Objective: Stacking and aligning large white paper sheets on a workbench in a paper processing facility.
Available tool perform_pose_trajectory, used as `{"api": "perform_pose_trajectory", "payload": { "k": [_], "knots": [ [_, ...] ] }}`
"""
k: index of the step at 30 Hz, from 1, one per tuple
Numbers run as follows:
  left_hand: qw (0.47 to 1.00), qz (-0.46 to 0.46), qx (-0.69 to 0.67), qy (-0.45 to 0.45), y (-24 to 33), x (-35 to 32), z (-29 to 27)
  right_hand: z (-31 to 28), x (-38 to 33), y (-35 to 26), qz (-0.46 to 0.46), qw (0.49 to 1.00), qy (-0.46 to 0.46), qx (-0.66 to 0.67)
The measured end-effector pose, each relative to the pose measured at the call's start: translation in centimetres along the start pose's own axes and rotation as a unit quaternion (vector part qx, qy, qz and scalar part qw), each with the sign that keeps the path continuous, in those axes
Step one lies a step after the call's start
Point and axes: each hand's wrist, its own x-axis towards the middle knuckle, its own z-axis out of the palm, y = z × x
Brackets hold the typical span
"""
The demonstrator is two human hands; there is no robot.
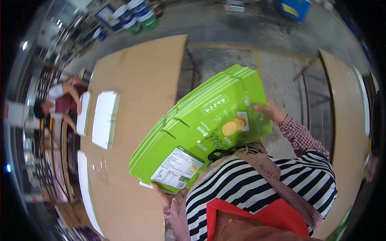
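Note:
A thick stack of flat green printed cardboard box blanks point(183, 138) is held up in front of my body, tilted, with its layered edges facing the upper left. Round its lower left corner my left hand point(161, 195) is closed, next to a white label panel; most of its fingers are hidden behind the stack. My right hand point(272, 111) grips the upper right side, one digit lying on the printed face and the rest out of sight. Pictures of round yellow biscuits are printed on the top sheet.
Left of me stands a long table point(134, 84) with a brown cardboard top, bearing white stacks of sheets point(105, 120). A co-worker point(62, 100) reaches onto its far side. Another brown table point(341, 108) stands right. Paint buckets point(138, 16) and a blue bin point(295, 9) are farther back.

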Motion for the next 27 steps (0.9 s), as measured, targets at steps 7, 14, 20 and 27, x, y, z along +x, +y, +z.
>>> {"api": "perform_pose_trajectory", "payload": {
  "k": [7,14,20,27],
  "knots": [
    [0.982,0.041,-0.033,0.181,-3.6,-7.7,-0.3,-0.5,-0.8,-2.6,0.004,0.992,-0.013,0.127],
    [0.976,0.113,-0.080,0.170,-3.3,-12.3,1.1,1.2,0.7,-3.4,-0.124,0.981,-0.065,0.134],
    [0.922,0.287,0.062,0.252,-6.3,-11.1,3.5,0.5,8.9,-2.8,-0.190,0.940,-0.160,0.234],
    [0.906,0.346,0.088,0.226,-10.0,-8.3,1.6,4.7,17.0,2.6,-0.079,0.953,-0.023,0.292]
  ]
}}
